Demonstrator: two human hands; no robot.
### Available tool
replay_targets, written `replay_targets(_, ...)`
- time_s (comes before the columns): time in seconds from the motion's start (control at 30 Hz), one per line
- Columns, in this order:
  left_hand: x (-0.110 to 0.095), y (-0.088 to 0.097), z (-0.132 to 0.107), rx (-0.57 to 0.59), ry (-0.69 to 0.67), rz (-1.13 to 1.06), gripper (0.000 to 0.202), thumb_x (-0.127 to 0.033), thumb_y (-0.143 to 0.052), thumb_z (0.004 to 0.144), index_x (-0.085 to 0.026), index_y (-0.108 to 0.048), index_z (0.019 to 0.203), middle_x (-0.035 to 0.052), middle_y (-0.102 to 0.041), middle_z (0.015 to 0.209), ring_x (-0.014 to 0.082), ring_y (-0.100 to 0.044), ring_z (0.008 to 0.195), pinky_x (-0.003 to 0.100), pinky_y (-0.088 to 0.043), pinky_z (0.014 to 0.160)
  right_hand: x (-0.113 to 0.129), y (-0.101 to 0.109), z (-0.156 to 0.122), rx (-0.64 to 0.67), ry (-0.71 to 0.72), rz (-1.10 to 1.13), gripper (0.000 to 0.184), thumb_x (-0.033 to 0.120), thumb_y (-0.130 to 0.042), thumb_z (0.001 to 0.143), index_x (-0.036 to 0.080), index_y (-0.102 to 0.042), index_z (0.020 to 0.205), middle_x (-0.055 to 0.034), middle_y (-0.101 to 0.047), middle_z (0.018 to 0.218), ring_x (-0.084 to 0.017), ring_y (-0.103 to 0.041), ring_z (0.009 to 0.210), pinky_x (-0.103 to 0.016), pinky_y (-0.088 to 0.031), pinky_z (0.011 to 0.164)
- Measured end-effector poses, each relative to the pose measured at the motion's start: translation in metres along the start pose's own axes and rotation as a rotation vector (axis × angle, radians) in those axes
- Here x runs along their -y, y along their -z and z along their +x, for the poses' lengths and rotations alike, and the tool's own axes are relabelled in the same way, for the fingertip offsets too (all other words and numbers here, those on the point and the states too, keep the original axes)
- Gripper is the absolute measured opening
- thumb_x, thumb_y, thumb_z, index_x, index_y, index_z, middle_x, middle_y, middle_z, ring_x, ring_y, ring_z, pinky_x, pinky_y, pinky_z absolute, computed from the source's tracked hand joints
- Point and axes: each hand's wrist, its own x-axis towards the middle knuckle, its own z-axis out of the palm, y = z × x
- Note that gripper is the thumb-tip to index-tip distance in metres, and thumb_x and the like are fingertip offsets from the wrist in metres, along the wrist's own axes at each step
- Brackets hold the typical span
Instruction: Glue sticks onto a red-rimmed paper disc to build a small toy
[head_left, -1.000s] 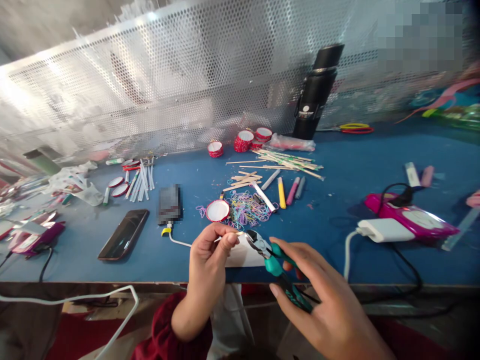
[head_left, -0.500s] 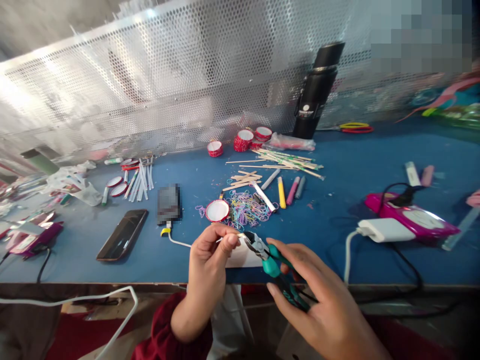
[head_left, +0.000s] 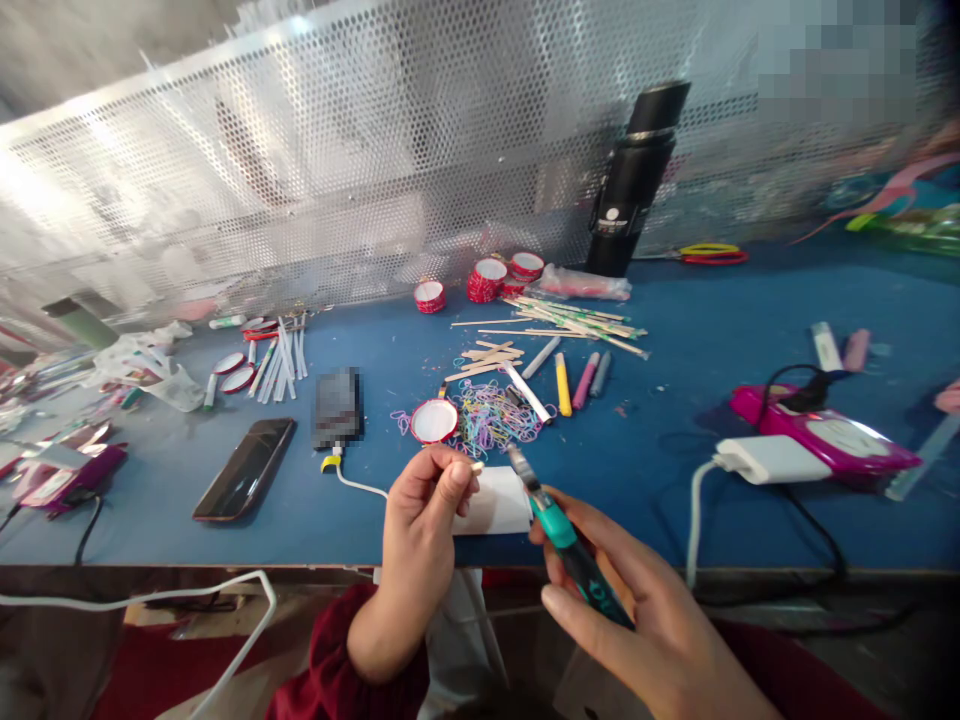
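My left hand (head_left: 421, 525) is closed in a pinch on a small pale stick (head_left: 478, 467); only its short end shows past the fingertips. My right hand (head_left: 649, 610) holds cutting pliers (head_left: 556, 525) with teal and black handles. They are turned edge-on, jaws pointing up and left, apart from the stick. Below the left fingertips lies a white paper-like piece (head_left: 495, 503) at the table's front edge. Just beyond are a red-rimmed round lid (head_left: 434, 421) with a white inside and a pile of coloured rubber bands (head_left: 495, 418).
Wooden sticks (head_left: 577, 322), markers (head_left: 585, 381) and red tape-like rolls (head_left: 487, 280) lie toward the back. A black flask (head_left: 634, 185) stands by the perforated metal screen (head_left: 360, 150). A phone (head_left: 245, 470) is at left, a magenta device (head_left: 847, 440) and white adapter (head_left: 772, 459) at right.
The pliers have come away from the stick to the right and turned edge-on in my right hand. My left hand keeps its pinch and has barely moved.
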Motion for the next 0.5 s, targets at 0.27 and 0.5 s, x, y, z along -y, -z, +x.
replay_targets(0.27, -0.0002, -0.0001, -0.002, 0.001, -0.002, -0.017, 0.036, -0.048, -0.074, 0.093, -0.017, -0.065, 0.078, -0.0024, -0.057, 0.069, 0.0082, -0.046, 0.063, 0.02, -0.038, 0.061, 0.0038, 0.0046, 0.0042, -0.102, 0.271, -0.395, 0.055, 0.026, -0.064, 0.094, 0.031, -0.054, 0.148, -0.0068, -0.069, 0.118, -0.019, -0.071, 0.095, -0.026, -0.063, 0.082)
replay_targets(0.5, -0.0003, 0.0011, -0.0026, 0.016, -0.002, 0.025, 0.033, -0.047, -0.074, 0.094, -0.017, -0.068, 0.08, -0.0018, -0.058, 0.07, 0.0093, -0.047, 0.064, 0.022, -0.038, 0.061, 0.0027, 0.0046, 0.0061, -0.108, 0.304, -0.43, 0.053, 0.025, -0.064, 0.094, 0.03, -0.055, 0.147, -0.0068, -0.068, 0.118, -0.019, -0.07, 0.094, -0.028, -0.063, 0.081)
